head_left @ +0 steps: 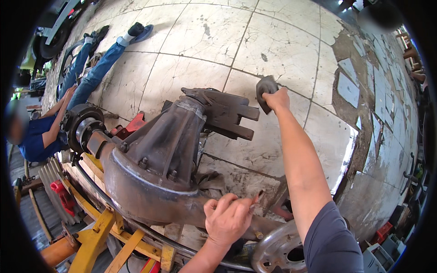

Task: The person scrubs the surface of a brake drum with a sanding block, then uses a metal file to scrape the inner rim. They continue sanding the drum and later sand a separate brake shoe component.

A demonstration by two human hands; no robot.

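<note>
A large greasy vehicle axle housing (141, 191) with a ribbed differential nose (175, 136) lies before me. A dark forked metal piece (232, 113) sits at the nose's far end. To the right of that piece, my stretched-out right hand (276, 99) grips a dark grey, folded rag-like piece (265, 91) above the tiled floor. My left hand (230, 218) is closed just over the axle tube, its fingers curled. A small dark reddish tip shows at its fingertips; what it is cannot be made out.
A yellow metal stand (98, 232) is at lower left, a steel wheel rim (268, 252) at lower front. Another person in blue (41, 136) sits left, hands near the hub (84, 125). Broken tiles (349, 88) lie right; a crumpled cloth (211, 182) lies behind the tube.
</note>
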